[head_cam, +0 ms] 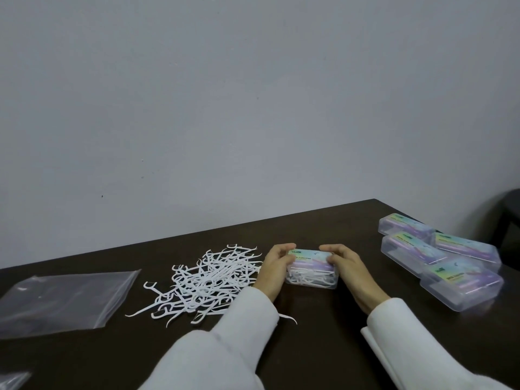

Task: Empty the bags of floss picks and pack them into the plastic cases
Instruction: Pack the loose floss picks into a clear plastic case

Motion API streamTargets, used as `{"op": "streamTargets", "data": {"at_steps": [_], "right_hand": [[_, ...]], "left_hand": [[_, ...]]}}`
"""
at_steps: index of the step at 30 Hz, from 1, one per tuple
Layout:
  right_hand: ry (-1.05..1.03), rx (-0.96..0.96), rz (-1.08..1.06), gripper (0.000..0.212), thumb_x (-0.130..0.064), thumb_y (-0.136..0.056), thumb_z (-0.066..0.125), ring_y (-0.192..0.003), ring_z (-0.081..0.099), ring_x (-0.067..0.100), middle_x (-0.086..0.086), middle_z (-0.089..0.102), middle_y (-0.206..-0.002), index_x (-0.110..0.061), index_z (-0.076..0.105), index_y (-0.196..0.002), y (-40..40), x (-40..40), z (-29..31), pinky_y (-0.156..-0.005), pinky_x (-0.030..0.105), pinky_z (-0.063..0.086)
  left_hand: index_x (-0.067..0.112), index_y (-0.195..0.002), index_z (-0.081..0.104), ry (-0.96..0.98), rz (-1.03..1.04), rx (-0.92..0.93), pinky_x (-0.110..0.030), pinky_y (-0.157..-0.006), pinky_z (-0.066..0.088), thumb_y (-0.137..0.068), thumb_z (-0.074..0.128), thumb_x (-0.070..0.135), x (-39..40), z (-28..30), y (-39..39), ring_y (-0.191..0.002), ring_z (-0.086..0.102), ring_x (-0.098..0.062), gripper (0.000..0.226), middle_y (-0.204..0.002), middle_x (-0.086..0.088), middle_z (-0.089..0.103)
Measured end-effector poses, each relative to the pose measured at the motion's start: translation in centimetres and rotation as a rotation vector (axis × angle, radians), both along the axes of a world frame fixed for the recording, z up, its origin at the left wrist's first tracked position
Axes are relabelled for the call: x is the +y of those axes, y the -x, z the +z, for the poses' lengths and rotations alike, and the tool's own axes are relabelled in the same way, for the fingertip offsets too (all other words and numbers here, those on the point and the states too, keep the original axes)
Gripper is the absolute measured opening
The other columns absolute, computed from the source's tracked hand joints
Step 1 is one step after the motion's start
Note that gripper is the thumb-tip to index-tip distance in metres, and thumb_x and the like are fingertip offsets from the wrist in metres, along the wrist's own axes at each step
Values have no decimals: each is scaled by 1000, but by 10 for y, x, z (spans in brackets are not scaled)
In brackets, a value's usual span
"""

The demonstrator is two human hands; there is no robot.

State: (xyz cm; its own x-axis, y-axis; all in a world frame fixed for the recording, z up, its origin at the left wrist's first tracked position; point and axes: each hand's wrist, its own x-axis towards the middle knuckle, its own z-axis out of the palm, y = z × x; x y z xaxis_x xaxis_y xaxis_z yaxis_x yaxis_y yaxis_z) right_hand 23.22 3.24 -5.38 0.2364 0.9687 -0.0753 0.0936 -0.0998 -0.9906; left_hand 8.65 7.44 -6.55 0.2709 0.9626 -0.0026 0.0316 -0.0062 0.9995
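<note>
Clear case [311, 270] sits on the dark table [323, 342] between both hands, long axis running left-right, label side up, white picks visible inside; left hand [274, 267] grips its left end and right hand [347, 266] grips its right end, fingers curled over the lid. Just left of the case: one loose pile of floss picks [206, 280], pointing every direction, too tangled to count, and further left one flat empty bag [64, 298], with the corner of a second bag [12, 381] at the near-left frame edge. Right of the case: four more cases [439, 256], lids closed, clustered and touching, long axes angled diagonally.
</note>
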Motion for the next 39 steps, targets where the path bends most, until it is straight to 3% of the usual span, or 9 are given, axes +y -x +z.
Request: {"op": "streamTargets", "data": {"at_steps": [5,13,18,21,24,26,32,35,39], "right_hand": [[-30,-81,17,23,-8,-98,37,-86,59,11,3,51,-110,-17,51,-113,3,-4,1,-65,19,50],[-121,-327,73,23,-14,-100,35,-86,56,4,-1,49,-114,-19,47,-118,4,-7,-2,-59,11,47],[-240,-532,-6,22,-18,-97,42,-106,52,10,6,50,-126,-14,50,-118,5,-8,-5,-72,11,45],[-302,-712,1,25,-20,-96,46,-121,46,12,2,43,-137,-15,51,-120,11,-11,-7,-89,13,40],[-386,-919,23,28,-17,-94,50,-121,44,9,-3,42,-135,-21,51,-121,24,-18,-6,-98,19,38],[-419,-1053,38,31,-19,-94,49,-121,43,7,-5,43,-134,-23,49,-125,34,-22,-5,-101,20,36],[-313,-1240,83,46,-28,-98,39,-136,29,8,-6,30,-149,-27,29,-143,47,-23,-5,-113,25,23],[-267,-1263,111,51,-25,-99,37,-141,21,10,-5,19,-154,-26,19,-147,49,-17,-4,-115,27,18],[-214,-1209,146,56,-13,-97,38,-139,25,16,-4,14,-156,-21,17,-148,53,1,0,-113,30,23]], "left_hand": [[7,-126,49,-53,-60,71,-7,-66,48,-95,41,-3,-1,-1,4,-87,56,-3,33,-103,4,53],[15,-130,43,-192,-69,247,-24,-89,49,-97,46,9,-2,-3,6,-114,55,-19,34,-132,-10,50],[13,-130,43,-231,-11,299,-22,-90,48,-96,49,12,-3,-3,6,-115,54,-17,35,-132,-9,49],[9,-131,42,-239,87,307,-23,-91,47,-95,52,15,-2,0,8,-117,52,-18,38,-133,-9,49],[6,-135,41,-239,159,305,-28,-104,37,-97,49,20,1,9,15,-127,45,-20,42,-139,-9,45],[4,-134,42,-213,195,234,-27,-104,33,-96,49,16,3,19,21,-130,42,-20,41,-141,-10,44],[6,-125,53,-235,226,138,-18,-91,35,-92,50,1,11,59,59,-118,49,-15,33,-128,-7,54],[8,-119,58,-260,241,112,-22,-96,35,-92,49,-1,17,76,85,-110,50,-13,29,-124,-9,58],[8,-117,59,-284,301,83,-25,-99,35,-92,49,-1,24,91,119,-107,51,-11,28,-114,-5,60]]}}
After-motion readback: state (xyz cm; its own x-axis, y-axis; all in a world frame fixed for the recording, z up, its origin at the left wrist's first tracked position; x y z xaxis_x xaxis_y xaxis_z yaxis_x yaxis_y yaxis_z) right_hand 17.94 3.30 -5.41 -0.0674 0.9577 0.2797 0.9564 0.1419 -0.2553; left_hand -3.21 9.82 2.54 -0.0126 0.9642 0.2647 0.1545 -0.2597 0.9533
